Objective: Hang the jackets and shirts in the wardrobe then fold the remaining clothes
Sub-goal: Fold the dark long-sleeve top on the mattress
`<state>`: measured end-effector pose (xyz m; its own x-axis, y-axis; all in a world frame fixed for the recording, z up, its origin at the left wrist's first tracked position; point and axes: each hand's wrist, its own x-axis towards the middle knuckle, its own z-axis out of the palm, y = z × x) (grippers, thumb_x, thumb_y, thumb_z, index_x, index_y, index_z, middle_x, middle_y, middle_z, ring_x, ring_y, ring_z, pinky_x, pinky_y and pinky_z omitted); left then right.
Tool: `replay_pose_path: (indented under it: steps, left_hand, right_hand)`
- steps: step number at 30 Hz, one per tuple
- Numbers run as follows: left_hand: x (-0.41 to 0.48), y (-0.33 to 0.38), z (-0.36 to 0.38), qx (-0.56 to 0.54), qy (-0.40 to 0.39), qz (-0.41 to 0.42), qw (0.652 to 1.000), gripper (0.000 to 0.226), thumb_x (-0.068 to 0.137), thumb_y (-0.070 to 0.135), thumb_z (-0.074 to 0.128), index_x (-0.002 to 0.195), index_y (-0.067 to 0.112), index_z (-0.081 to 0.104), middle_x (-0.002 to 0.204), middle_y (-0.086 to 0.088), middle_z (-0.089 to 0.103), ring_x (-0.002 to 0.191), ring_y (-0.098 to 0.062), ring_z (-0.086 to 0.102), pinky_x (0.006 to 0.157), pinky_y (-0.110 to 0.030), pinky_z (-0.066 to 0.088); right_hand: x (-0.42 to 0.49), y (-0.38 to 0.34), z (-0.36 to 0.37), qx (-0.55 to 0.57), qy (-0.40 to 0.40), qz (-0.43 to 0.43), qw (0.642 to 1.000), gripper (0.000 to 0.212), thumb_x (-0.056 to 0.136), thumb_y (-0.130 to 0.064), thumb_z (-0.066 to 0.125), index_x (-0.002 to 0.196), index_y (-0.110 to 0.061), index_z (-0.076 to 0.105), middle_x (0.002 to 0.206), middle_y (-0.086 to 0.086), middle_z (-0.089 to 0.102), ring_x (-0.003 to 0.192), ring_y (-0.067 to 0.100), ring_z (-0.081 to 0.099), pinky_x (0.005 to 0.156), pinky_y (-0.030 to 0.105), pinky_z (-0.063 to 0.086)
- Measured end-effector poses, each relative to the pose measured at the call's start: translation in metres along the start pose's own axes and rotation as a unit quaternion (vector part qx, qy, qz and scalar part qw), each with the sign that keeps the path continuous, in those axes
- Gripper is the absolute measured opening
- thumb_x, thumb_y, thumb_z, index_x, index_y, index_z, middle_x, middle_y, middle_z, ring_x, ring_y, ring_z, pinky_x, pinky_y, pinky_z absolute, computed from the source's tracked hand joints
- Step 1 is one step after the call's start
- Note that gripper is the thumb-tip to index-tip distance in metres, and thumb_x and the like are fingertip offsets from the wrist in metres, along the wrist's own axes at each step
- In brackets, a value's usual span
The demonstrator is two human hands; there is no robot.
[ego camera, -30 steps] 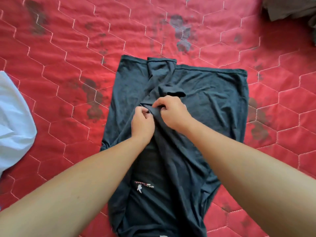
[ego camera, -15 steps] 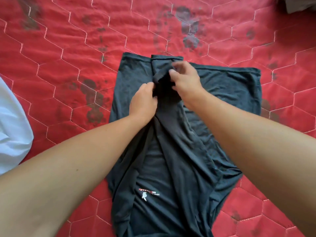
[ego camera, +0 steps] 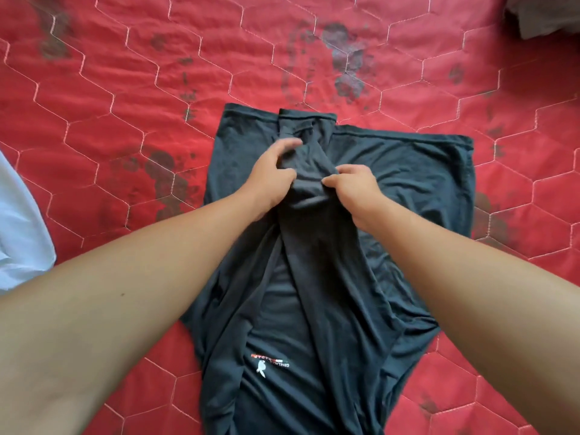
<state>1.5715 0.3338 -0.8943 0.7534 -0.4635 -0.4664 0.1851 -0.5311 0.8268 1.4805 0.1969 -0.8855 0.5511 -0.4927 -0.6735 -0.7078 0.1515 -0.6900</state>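
Dark shirt [ego camera: 408, 189] spread mid-quilt [ego camera: 125, 89], printed logo [ego camera: 271, 365] at its near end. Farther up, the left hand [ego camera: 271, 175] and right hand [ego camera: 354, 191] each pinch a raised central fold with curled fingers. White cloth [ego camera: 22, 230] at the left edge; grey cloth [ego camera: 549, 17] at the far right corner.

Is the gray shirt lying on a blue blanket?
No, the gray shirt lies spread on a red quilted blanket with hexagon stitching.

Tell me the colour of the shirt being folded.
Dark grey shirt, with a small white and red print near its lower end; the head view shows it.
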Motion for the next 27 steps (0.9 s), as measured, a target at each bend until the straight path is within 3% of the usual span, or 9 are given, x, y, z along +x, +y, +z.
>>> replay_pose_path:
  steps: [5, 9, 11, 14, 18, 20, 23, 25, 27]
  left_hand:
    - [0.015, 0.037, 0.015, -0.006, -0.017, 0.034, 0.999, 0.067, 0.075, -0.007, 0.051, 0.137, 0.018, 0.061, 0.135, 0.004, 0.059, 0.125, -0.010, 0.055, 0.111, -0.023, 0.041]
    - [0.024, 0.054, 0.028, 0.083, -0.064, 0.066, 0.992, 0.075, 0.079, 0.006, 0.058, 0.151, 0.019, 0.044, 0.153, -0.004, 0.041, 0.145, -0.015, 0.036, 0.121, -0.027, 0.026]
    - [0.021, 0.043, 0.031, 0.130, -0.091, 0.040, 0.987, 0.081, 0.084, 0.014, 0.064, 0.157, 0.024, 0.031, 0.156, -0.006, 0.033, 0.144, -0.015, 0.035, 0.115, -0.018, 0.023]
    - [-0.004, 0.013, 0.027, 0.151, -0.101, 0.008, 0.983, 0.084, 0.090, 0.018, 0.067, 0.160, 0.025, 0.021, 0.147, -0.003, 0.026, 0.124, -0.019, 0.051, 0.101, -0.014, 0.031]
    - [-0.060, -0.033, 0.010, 0.202, -0.065, 0.061, 0.975, 0.070, 0.092, 0.024, 0.066, 0.154, 0.026, 0.034, 0.127, 0.003, 0.031, 0.109, -0.015, 0.053, 0.099, -0.027, 0.045]
    - [-0.098, -0.055, 0.002, 0.279, -0.082, 0.096, 0.952, 0.061, 0.093, 0.029, 0.064, 0.148, 0.026, 0.040, 0.122, 0.005, 0.035, 0.105, -0.015, 0.053, 0.098, -0.034, 0.048]
    - [-0.155, -0.090, -0.014, 0.439, -0.145, 0.158, 0.872, 0.047, 0.092, 0.035, 0.059, 0.136, 0.021, 0.049, 0.118, -0.001, 0.045, 0.097, -0.026, 0.060, 0.088, -0.042, 0.052]
    - [-0.187, -0.111, -0.022, 0.525, -0.213, 0.197, 0.800, 0.041, 0.091, 0.041, 0.054, 0.126, 0.020, 0.051, 0.112, -0.004, 0.048, 0.091, -0.029, 0.062, 0.080, -0.043, 0.054]
    - [-0.210, -0.124, -0.026, 0.561, -0.259, 0.197, 0.761, 0.040, 0.089, 0.045, 0.051, 0.121, 0.021, 0.050, 0.109, -0.004, 0.048, 0.089, -0.030, 0.061, 0.075, -0.043, 0.054]
  right_hand:
    - [-0.007, -0.014, -0.040, 0.038, 0.050, -0.093, 0.994, 0.014, 0.089, -0.007, 0.061, 0.085, -0.018, 0.068, 0.081, -0.002, 0.071, 0.075, 0.009, 0.063, 0.074, 0.026, 0.052]
    - [-0.001, -0.014, -0.064, -0.060, 0.100, -0.127, 0.985, 0.014, 0.092, -0.023, 0.062, 0.104, -0.018, 0.066, 0.097, 0.003, 0.072, 0.085, 0.013, 0.063, 0.087, 0.035, 0.052]
    - [-0.004, -0.003, -0.072, -0.143, 0.067, -0.059, 0.986, 0.041, 0.095, -0.036, 0.063, 0.128, -0.015, 0.052, 0.108, 0.005, 0.064, 0.093, 0.019, 0.060, 0.080, 0.034, 0.052]
    - [-0.023, 0.027, -0.079, -0.155, -0.021, 0.045, 0.987, 0.063, 0.093, -0.044, 0.068, 0.135, -0.008, 0.040, 0.120, 0.006, 0.054, 0.087, 0.012, 0.056, 0.059, 0.026, 0.043]
    - [-0.050, 0.084, -0.085, -0.161, -0.085, 0.131, 0.975, 0.089, 0.079, -0.056, 0.076, 0.147, -0.012, 0.040, 0.127, 0.004, 0.055, 0.101, 0.021, 0.060, 0.075, 0.033, 0.053]
    - [-0.069, 0.110, -0.092, -0.185, -0.135, 0.167, 0.959, 0.093, 0.067, -0.058, 0.082, 0.142, -0.014, 0.049, 0.114, 0.002, 0.058, 0.090, 0.019, 0.058, 0.070, 0.031, 0.051]
    - [-0.102, 0.137, -0.103, -0.266, -0.200, 0.174, 0.927, 0.053, 0.075, -0.045, 0.083, 0.117, -0.022, 0.060, 0.109, -0.005, 0.064, 0.104, 0.021, 0.059, 0.077, 0.032, 0.049]
    - [-0.121, 0.154, -0.107, -0.341, -0.203, 0.137, 0.908, 0.066, 0.075, -0.043, 0.083, 0.130, -0.019, 0.055, 0.127, -0.001, 0.064, 0.120, 0.025, 0.058, 0.088, 0.032, 0.046]
    - [-0.137, 0.167, -0.109, -0.450, -0.187, 0.105, 0.867, 0.076, 0.077, -0.045, 0.080, 0.136, -0.012, 0.045, 0.137, 0.009, 0.059, 0.125, 0.029, 0.056, 0.097, 0.034, 0.045]
